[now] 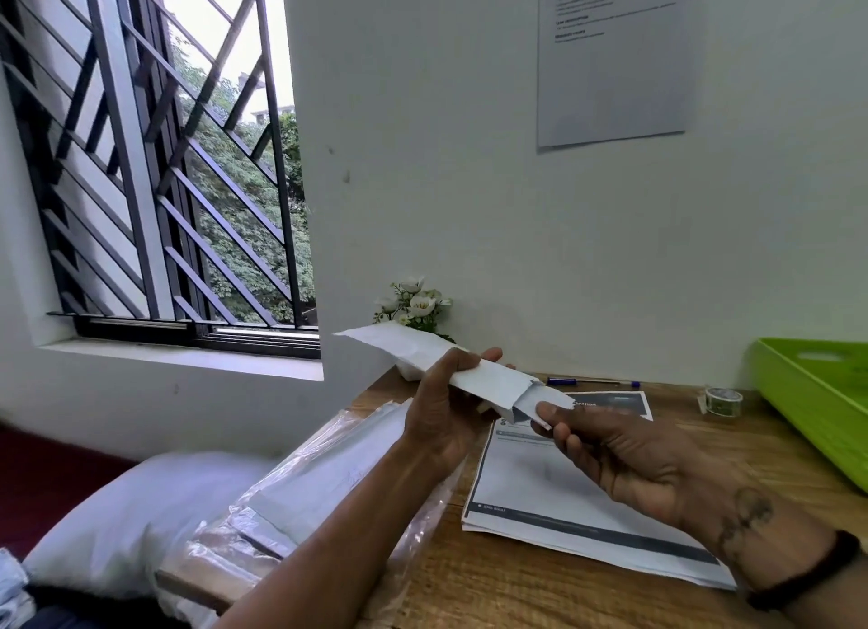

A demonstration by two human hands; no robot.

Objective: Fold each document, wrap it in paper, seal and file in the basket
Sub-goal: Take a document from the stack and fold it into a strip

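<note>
Left hand (pixel 446 408) is gripping the middle of a folded paper packet (pixel 451 370) above the counter (pixel 540 581); right hand (pixel 624 455) is pinching its near end. Green basket (pixel 817 403) is sitting at far right.

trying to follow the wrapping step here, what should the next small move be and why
Probably press the loose end flap flat against the wrapped packet with the right hand, ready for sealing. The left hand grips the packet's middle in the air, while the right fingers pinch an end that is unsealed and sticking out. The tape roll sits untouched on the desk.
</note>
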